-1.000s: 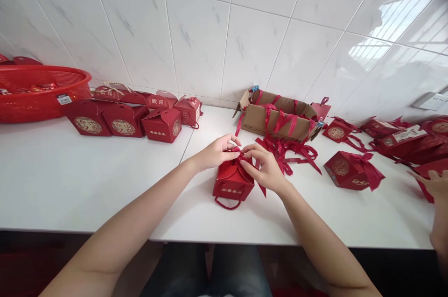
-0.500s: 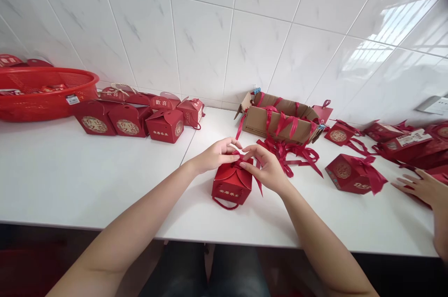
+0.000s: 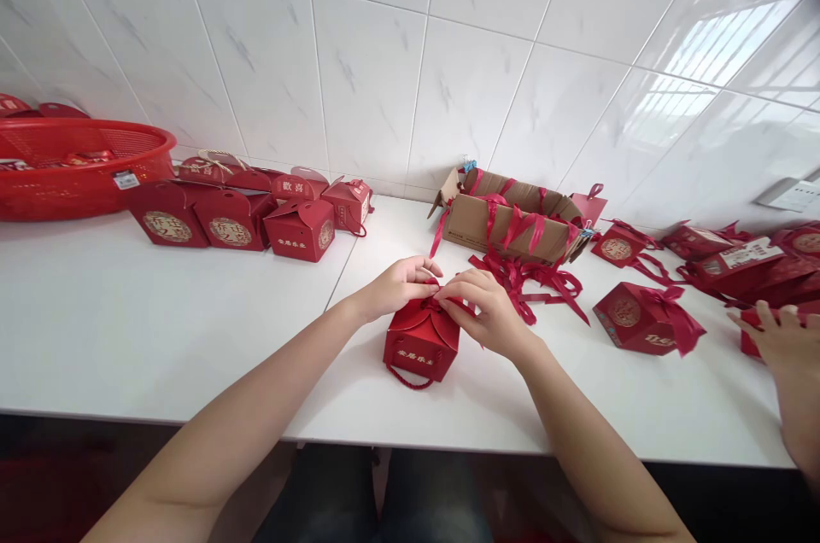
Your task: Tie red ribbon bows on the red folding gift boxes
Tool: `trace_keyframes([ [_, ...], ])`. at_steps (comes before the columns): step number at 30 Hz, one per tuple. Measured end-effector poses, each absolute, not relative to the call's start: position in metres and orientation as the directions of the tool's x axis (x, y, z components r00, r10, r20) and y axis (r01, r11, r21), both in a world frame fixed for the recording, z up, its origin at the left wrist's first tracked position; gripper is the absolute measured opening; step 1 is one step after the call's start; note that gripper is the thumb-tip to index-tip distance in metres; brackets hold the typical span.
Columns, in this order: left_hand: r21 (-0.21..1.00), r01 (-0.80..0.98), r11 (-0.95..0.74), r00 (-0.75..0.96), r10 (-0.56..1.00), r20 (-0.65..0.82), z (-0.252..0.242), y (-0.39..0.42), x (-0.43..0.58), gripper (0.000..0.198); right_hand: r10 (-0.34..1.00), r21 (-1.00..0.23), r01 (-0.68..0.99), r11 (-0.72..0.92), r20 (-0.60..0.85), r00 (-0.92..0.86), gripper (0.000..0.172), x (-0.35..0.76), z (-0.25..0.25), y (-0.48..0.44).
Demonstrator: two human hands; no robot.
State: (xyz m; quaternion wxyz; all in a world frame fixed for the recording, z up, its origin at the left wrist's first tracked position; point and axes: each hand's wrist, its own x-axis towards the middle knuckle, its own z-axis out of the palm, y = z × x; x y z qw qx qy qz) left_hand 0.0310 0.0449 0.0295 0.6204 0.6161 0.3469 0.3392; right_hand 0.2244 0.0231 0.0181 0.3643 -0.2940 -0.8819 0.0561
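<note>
A red gift box [image 3: 421,353] with gold characters and a rope handle hanging at its front stands upright on the white table [image 3: 211,329]. On its folded top sits a dark red ribbon [image 3: 431,302], gathered in a knot or bow that my fingers partly cover. From the left, my left hand [image 3: 402,287] pinches the ribbon with thumb and fingertips. On the other side my right hand [image 3: 487,308] has thumb and forefinger closed on the ribbon near the knot. Loose ribbon ends are mostly hidden behind the right hand.
Behind my hands, a cardboard box [image 3: 506,227] has ribbons draped over it, and loose ribbons [image 3: 522,278] lie before it. Red gift boxes [image 3: 298,231] stand left near a red basket [image 3: 77,184]. A ribboned box [image 3: 641,317] sits right, near another person's hand [image 3: 778,347].
My right fingers have closed in nearer the knot, and the gift box has turned slightly. At the right edge, the other person's hand has shifted onto a red box.
</note>
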Motion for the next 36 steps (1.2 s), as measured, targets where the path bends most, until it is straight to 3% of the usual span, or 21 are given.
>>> trace_keyframes([
  [4, 0.999, 0.05, -0.005, 0.518, 0.855, -0.022, 0.028, 0.045, 0.029, 0.025, 0.417, 0.006, 0.533, 0.846, 0.615, -0.669, 0.019, 0.226, 0.033, 0.024],
  [7, 0.999, 0.032, -0.002, 0.544, 0.839, -0.016, 0.027, 0.045, 0.029, 0.026, 0.348, 0.175, 0.514, 0.84, 0.554, -0.756, 0.018, 0.226, 0.046, 0.023],
  [14, 1.0, 0.018, -0.011, 0.564, 0.826, -0.001, 0.023, 0.046, 0.028, 0.027, 0.27, 0.309, 0.425, 0.851, 0.436, -0.858, 0.019, 0.225, 0.06, 0.024],
  [19, 0.999, 0.022, -0.031, 0.56, 0.828, 0.013, 0.023, 0.044, 0.029, 0.028, 0.314, 0.219, 0.44, 0.871, 0.441, -0.841, 0.019, 0.226, 0.058, 0.026],
  [22, 0.999, 0.004, -0.04, 0.559, 0.829, 0.031, 0.023, 0.043, 0.03, 0.028, 0.384, 0.03, 0.458, 0.888, 0.496, -0.779, 0.014, 0.223, 0.047, 0.025],
  [26, 0.998, -0.019, -0.06, 0.558, 0.828, 0.06, 0.022, 0.042, 0.03, 0.028, 0.536, -0.311, 0.444, 0.84, 0.603, -0.591, 0.008, 0.215, 0.028, 0.022],
  [29, 0.998, -0.03, -0.057, 0.551, 0.832, 0.064, 0.021, 0.042, 0.03, 0.026, 0.625, -0.474, 0.408, 0.78, 0.573, -0.53, 0.008, 0.214, 0.024, 0.021],
  [32, 0.999, -0.021, -0.049, 0.54, 0.84, 0.053, 0.022, 0.041, 0.031, 0.025, 0.568, -0.429, 0.376, 0.822, 0.559, -0.604, 0.006, 0.219, 0.032, 0.023],
  [36, 0.998, -0.013, -0.061, 0.547, 0.835, 0.058, 0.022, 0.04, 0.031, 0.025, 0.434, -0.179, 0.409, 0.895, 0.566, -0.701, 0.013, 0.226, 0.046, 0.026],
])
